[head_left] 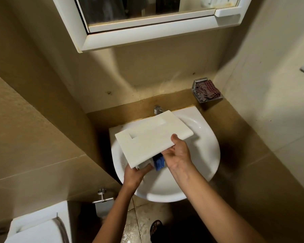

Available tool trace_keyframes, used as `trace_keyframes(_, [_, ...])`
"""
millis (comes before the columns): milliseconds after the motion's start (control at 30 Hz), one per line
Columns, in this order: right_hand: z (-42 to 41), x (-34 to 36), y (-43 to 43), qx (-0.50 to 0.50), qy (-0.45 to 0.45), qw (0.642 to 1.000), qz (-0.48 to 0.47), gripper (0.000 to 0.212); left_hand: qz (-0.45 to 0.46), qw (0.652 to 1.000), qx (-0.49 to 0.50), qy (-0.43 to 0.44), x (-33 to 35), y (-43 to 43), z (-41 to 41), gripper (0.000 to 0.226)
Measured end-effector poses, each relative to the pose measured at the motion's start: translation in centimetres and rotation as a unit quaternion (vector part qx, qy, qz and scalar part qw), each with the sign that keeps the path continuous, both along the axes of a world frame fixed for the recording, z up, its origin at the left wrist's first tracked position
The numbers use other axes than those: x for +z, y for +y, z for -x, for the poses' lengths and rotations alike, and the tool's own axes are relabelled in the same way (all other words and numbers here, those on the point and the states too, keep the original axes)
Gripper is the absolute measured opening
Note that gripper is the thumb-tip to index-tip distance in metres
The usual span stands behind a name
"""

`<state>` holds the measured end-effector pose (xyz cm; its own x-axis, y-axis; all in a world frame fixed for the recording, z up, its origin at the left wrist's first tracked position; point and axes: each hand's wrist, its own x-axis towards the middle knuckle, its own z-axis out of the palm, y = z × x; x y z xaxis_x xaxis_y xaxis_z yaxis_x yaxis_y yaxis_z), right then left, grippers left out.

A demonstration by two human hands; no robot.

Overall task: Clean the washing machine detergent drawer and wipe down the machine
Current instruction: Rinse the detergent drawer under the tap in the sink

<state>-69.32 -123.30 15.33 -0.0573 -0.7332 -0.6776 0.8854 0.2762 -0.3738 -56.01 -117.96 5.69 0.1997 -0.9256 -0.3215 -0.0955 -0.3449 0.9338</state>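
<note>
A white detergent drawer (153, 135) hangs over the white sink (205, 137), its flat underside facing me and its length running from lower left to upper right. A blue insert (159, 163) shows below its near edge. My left hand (135, 174) grips the drawer's near left corner from below. My right hand (178, 153) holds the near edge, thumb on top. A crumpled checked cloth (207, 90) lies in a metal soap dish at the back right.
A chrome tap (157, 109) stands behind the drawer. A mirrored cabinet (147, 21) hangs above. A toilet cistern (39, 223) and a paper holder (102, 199) are at lower left. The tiled floor (140, 223) is wet, with a sandalled foot (155, 227).
</note>
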Motion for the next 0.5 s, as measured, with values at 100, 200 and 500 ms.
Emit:
trace_keyframes(100, [-0.8, 0.4, 0.5, 0.006, -0.02, 1.0, 0.01, 0.024, -0.002, 0.997, 0.078, 0.014, 0.1, -1.6, 0.0, 0.037])
trace_keyframes(200, [-0.3, 0.2, 0.7, 0.04, -0.015, 0.999, 0.013, 0.021, 0.02, 0.993, 0.119, -0.012, 1.0, -2.7, -0.8, 0.04])
trace_keyframes(500, [3.7, -1.5, -0.1, 0.142, 0.001, 0.99, -0.022, 0.014, 0.033, 0.994, -0.083, -0.056, 2.9, -1.4, -3.9, 0.068])
